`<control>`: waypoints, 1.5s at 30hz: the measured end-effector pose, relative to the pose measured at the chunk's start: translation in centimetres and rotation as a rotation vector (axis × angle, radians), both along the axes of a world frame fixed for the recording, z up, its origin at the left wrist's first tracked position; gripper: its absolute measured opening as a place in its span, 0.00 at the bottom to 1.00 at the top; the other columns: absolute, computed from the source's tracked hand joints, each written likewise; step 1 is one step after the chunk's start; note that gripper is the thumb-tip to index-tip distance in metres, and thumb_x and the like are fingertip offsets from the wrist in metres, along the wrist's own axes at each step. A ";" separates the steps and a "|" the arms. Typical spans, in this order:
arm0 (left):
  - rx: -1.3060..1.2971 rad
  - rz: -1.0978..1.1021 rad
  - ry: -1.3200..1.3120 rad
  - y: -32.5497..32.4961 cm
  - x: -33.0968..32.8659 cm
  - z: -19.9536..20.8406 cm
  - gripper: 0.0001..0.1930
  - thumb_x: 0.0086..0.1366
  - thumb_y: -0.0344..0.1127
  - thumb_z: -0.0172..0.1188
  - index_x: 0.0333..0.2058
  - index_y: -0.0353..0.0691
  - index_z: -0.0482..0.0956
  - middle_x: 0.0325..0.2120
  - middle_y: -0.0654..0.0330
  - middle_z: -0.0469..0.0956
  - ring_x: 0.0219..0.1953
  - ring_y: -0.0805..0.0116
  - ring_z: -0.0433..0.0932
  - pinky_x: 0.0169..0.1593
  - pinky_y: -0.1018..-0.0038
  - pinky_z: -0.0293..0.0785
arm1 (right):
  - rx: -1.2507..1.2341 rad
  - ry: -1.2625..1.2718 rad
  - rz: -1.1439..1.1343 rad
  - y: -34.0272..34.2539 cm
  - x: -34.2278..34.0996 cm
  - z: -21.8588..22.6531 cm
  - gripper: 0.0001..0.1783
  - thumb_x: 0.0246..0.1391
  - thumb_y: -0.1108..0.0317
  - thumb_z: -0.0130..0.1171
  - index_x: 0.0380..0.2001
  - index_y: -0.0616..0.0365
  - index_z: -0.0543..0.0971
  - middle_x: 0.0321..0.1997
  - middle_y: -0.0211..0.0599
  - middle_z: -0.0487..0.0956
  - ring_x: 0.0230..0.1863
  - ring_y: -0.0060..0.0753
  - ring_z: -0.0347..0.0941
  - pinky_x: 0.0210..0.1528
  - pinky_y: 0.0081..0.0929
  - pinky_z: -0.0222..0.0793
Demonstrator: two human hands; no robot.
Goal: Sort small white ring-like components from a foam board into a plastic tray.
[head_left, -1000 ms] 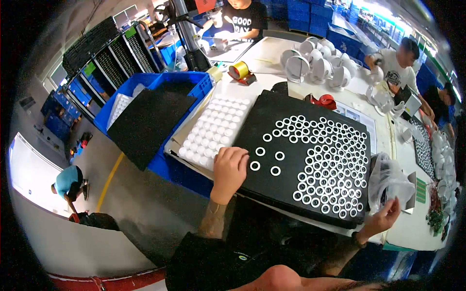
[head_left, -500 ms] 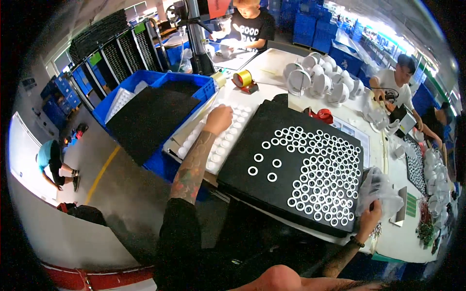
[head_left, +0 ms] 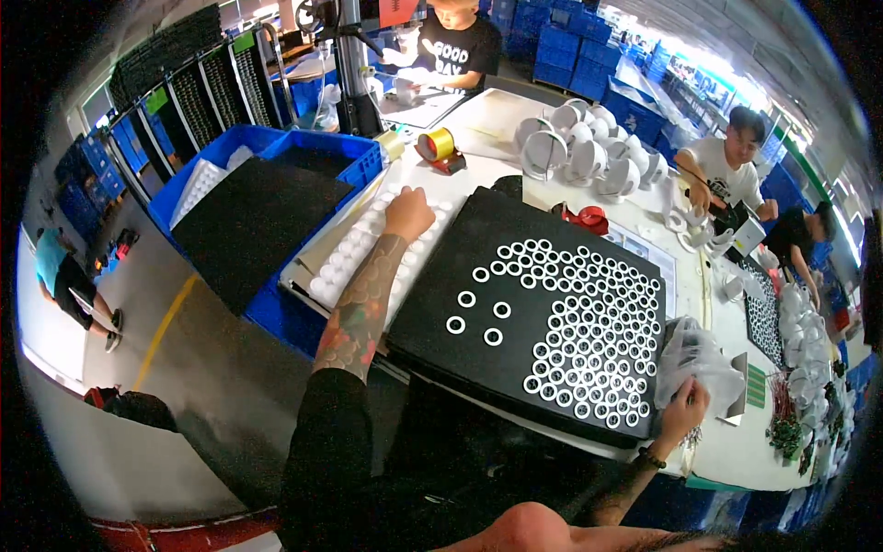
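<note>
The white desk (head_left: 492, 161) carries everything in front of the person. Largest on it is the black slab (head_left: 432, 285), its long axis running left to right and slanting down toward the right in view, its near long edge facing the person; it lies between the two hands, right of the left one and left of the right one. Next in size is the array of white caps (head_left: 345, 265) along the slab's left side, its long axis leading away from the person and leaning rightward; the left forearm crosses it. Smaller is the clear plastic bag (head_left: 699, 359), crumpled just beside the slab's right edge, with no clear long axis. The left hand (head_left: 409, 213) is over the far part of the array, back upward, fingers curled down; whether it grips a cap cannot be told. The right hand (head_left: 685, 411) has its fingers bent at the bag's near edge, touching it, though how firmly is unclear. Smallest are the white rings (head_left: 598, 334), flat on the slab, crowded at its right, a few spaced apart nearer the left hand.
</note>
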State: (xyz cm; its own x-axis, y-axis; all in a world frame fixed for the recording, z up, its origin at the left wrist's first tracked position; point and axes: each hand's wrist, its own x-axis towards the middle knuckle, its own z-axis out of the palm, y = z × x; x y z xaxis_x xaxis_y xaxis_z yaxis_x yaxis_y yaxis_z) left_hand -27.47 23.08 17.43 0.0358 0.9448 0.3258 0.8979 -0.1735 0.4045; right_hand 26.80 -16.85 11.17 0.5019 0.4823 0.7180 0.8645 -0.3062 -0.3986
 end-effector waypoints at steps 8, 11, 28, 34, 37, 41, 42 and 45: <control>-0.149 0.063 -0.018 0.1 0.1 1.0 0.21 0.64 0.39 0.54 0.53 0.36 0.77 0.54 0.37 0.76 0.53 0.37 0.80 0.55 0.46 0.77 | 0.481 -0.025 0.063 -2.7 -10.1 2.7 0.08 0.68 0.73 0.61 0.42 0.71 0.81 0.45 0.46 0.79 0.49 0.40 0.75 0.54 0.36 0.73; -0.100 0.065 0.003 -0.3 0.4 0.4 0.20 0.65 0.38 0.54 0.52 0.36 0.77 0.53 0.38 0.76 0.52 0.36 0.80 0.54 0.47 0.78 | 0.527 -0.017 0.359 -3.3 -14.5 1.9 0.05 0.67 0.78 0.59 0.41 0.70 0.81 0.45 0.47 0.78 0.49 0.42 0.74 0.54 0.39 0.72; -0.128 -0.133 -0.301 3.6 -3.9 -2.3 0.14 0.69 0.38 0.57 0.43 0.33 0.83 0.36 0.50 0.84 0.41 0.58 0.83 0.44 0.61 0.78 | 0.074 1.110 0.844 -2.7 -27.1 1.0 0.10 0.59 0.77 0.68 0.44 0.65 0.85 0.40 0.37 0.86 0.39 0.25 0.81 0.45 0.22 0.75; -0.380 -0.269 -0.640 -2.5 -4.5 0.9 0.15 0.76 0.41 0.56 0.47 0.34 0.79 0.38 0.63 0.81 0.42 0.73 0.76 0.45 0.71 0.74 | 0.187 0.989 0.831 -1.7 -25.9 1.9 0.10 0.56 0.78 0.71 0.41 0.65 0.84 0.37 0.35 0.85 0.36 0.22 0.80 0.41 0.20 0.75; -0.090 -0.306 -0.560 -5.8 -6.2 -0.2 0.13 0.77 0.39 0.57 0.48 0.35 0.78 0.41 0.61 0.80 0.43 0.75 0.75 0.50 0.73 0.73 | 0.184 0.976 0.871 -0.8 -26.2 3.5 0.09 0.57 0.78 0.71 0.40 0.65 0.83 0.35 0.33 0.84 0.33 0.19 0.79 0.38 0.18 0.74; 0.067 -0.442 -0.648 -18.0 2.7 2.8 0.07 0.77 0.33 0.57 0.40 0.35 0.77 0.35 0.60 0.80 0.36 0.72 0.78 0.45 0.73 0.76 | 0.229 0.975 0.806 0.4 -25.6 4.1 0.08 0.60 0.78 0.69 0.42 0.64 0.83 0.37 0.32 0.85 0.35 0.19 0.80 0.40 0.18 0.76; 0.001 -0.579 -0.872 -20.7 3.9 3.0 0.05 0.76 0.31 0.58 0.39 0.36 0.77 0.35 0.61 0.81 0.33 0.76 0.77 0.40 0.76 0.75 | 0.168 0.984 0.847 0.6 -25.8 4.2 0.08 0.62 0.83 0.63 0.43 0.66 0.78 0.42 0.34 0.79 0.40 0.25 0.80 0.43 0.24 0.81; -0.247 -0.601 -1.067 -28.2 7.0 2.5 0.11 0.74 0.25 0.59 0.52 0.31 0.80 0.39 0.56 0.84 0.35 0.75 0.82 0.39 0.77 0.81 | 0.138 0.924 0.895 1.5 -26.5 4.6 0.11 0.63 0.82 0.63 0.48 0.65 0.77 0.42 0.33 0.79 0.39 0.23 0.79 0.44 0.22 0.78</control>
State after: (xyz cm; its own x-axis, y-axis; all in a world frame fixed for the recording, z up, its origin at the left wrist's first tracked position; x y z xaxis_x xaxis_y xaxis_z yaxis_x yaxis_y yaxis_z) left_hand -20.43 -5.16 19.95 0.3094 0.9105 0.2745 -0.0932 -0.2582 0.9616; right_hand 0.28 -15.37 15.81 0.3787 0.8566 0.3504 0.1352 0.3234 -0.9366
